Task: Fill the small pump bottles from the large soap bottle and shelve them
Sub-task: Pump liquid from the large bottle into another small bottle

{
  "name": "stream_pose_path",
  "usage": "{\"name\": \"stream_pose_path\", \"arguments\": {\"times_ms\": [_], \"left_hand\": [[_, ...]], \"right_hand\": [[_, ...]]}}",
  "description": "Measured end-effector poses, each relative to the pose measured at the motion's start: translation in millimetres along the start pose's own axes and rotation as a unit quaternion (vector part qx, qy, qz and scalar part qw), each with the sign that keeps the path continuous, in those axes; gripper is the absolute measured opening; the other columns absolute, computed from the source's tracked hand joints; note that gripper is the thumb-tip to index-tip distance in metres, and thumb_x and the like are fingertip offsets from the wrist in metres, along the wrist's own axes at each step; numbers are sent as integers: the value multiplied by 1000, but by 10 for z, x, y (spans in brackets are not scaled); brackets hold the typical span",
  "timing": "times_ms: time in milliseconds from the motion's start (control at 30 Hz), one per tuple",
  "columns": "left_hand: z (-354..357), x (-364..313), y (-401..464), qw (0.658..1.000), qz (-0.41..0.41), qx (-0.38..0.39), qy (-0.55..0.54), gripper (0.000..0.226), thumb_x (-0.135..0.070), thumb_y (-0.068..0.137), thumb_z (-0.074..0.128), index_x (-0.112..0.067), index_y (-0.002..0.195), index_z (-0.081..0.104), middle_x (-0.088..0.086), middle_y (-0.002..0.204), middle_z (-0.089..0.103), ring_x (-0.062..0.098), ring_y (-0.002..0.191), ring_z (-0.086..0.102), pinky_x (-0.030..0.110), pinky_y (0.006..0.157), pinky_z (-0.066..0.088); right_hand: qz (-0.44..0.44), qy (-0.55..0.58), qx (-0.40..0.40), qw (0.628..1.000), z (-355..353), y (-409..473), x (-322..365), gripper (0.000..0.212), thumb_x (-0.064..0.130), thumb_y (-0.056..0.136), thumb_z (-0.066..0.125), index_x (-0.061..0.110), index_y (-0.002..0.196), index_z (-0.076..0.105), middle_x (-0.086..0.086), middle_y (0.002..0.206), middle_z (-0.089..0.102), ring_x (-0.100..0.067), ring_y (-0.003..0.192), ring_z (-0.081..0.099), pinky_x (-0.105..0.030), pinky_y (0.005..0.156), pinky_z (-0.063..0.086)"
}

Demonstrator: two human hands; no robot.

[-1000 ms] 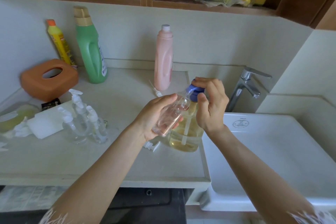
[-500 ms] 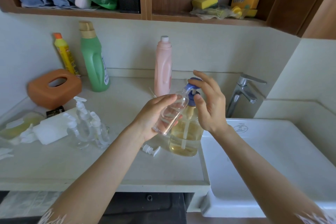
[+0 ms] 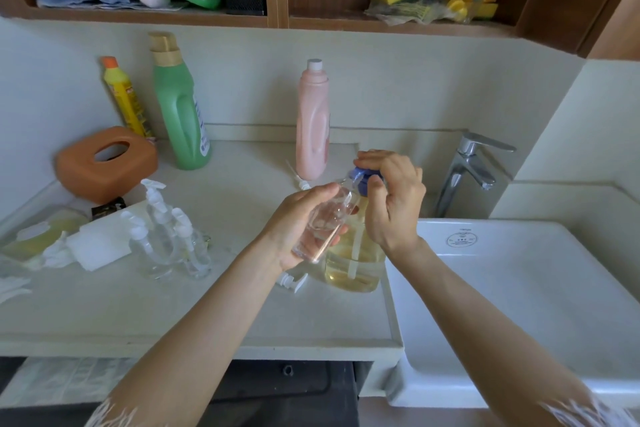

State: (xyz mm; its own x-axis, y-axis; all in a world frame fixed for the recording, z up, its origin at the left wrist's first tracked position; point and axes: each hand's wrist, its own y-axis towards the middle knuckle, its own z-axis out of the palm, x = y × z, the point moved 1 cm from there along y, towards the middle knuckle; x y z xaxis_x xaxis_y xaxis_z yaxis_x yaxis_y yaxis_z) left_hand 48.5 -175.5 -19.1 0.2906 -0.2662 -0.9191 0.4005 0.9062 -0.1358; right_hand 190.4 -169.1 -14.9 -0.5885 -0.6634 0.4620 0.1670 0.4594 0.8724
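The large soap bottle (image 3: pixel 353 263), clear with yellow liquid and a blue pump head (image 3: pixel 360 180), stands at the counter's right edge. My right hand (image 3: pixel 391 204) rests on the pump head with its fingers curled over the top and its thumb beside it. My left hand (image 3: pixel 298 229) grips a small clear bottle (image 3: pixel 325 222) without a pump, tilted with its open neck up against the blue spout. A loose white pump top (image 3: pixel 292 281) lies on the counter below it. Three small pump bottles (image 3: pixel 169 243) stand together to the left.
A white sink (image 3: pixel 519 288) and chrome tap (image 3: pixel 467 170) lie right of the counter (image 3: pixel 138 315). Pink (image 3: pixel 311 121), green (image 3: pixel 180 107) and yellow (image 3: pixel 126 97) bottles stand at the wall, beside an orange tissue box (image 3: pixel 104 163). A wooden shelf (image 3: pixel 277 19) above holds cloths, bottles and sponges.
My right hand lifted off the pump head with fingers spread, then came down on it again. The left hand kept the small bottle at the spout.
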Motion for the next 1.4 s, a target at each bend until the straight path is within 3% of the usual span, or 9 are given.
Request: {"name": "stream_pose_path", "arguments": {"times_ms": [133,233,433,533,667,967,1133,1300,1400], "left_hand": [[7,-25,-54,1000,-13,15,-12,29,-31,72,73,-11,92,70,9,83,72,17,55,62,23,46,48],[14,-79,-71,999,-19,29,-36,20,-31,69,64,-18,76,78,8,87,72,17,59,64,23,49,49],[-3,-100,-101,998,26,42,-33,36,-33,76,68,-13,105,70,10,104,66,18,70,66,26,56,51],[-23,-59,-95,998,35,41,-36,45,-37,79,67,-13,118,62,5,107,67,18,71,67,26,55,51],[-15,-15,-82,997,48,37,-53,46,-40,78,64,-12,114,61,2,88,70,19,63,65,24,47,47],[-47,11,-51,999,17,6,-40,46,-30,68,62,-10,109,61,4,82,72,19,55,63,22,43,43],[-27,-12,-82,998,11,19,-61,28,-28,69,69,-12,92,69,5,82,73,19,60,66,23,47,48],[-51,-69,-55,999,19,22,-39,35,-32,75,73,-13,104,65,2,84,70,18,64,67,24,51,50],[-57,-63,-56,999,22,27,-40,37,-36,74,65,-15,105,65,0,83,71,17,65,68,23,52,51]], "right_hand": [[-9,7,25,1000,-46,-4,50,37,14,80,37,2,87,71,-4,95,71,-22,96,63,-48,85,46],[-23,21,56,998,-126,111,64,38,18,86,37,3,93,71,3,101,66,-16,99,59,-37,88,46],[-46,5,82,996,-149,181,37,38,22,93,38,3,99,71,-4,105,69,-17,103,59,-15,92,40],[-64,16,82,994,-132,113,-15,38,22,93,39,-1,106,67,-5,113,64,-22,112,56,-20,99,38],[-112,18,53,992,-35,-29,-33,54,36,98,33,-10,109,60,-14,118,57,-28,117,49,-34,105,34],[-64,-27,9,998,9,-78,-78,68,49,100,20,4,90,70,-5,94,68,-24,98,60,-44,80,42],[-69,2,49,996,-59,-6,-21,65,45,100,22,-2,98,67,-11,101,65,-28,104,56,-29,93,39],[-50,43,88,994,-189,176,-11,45,27,93,33,0,101,69,-6,109,65,-24,107,58,-31,94,43],[-59,44,95,993,-183,161,-31,49,34,96,35,-2,105,67,-8,113,64,-25,110,57,-35,96,44]]}}
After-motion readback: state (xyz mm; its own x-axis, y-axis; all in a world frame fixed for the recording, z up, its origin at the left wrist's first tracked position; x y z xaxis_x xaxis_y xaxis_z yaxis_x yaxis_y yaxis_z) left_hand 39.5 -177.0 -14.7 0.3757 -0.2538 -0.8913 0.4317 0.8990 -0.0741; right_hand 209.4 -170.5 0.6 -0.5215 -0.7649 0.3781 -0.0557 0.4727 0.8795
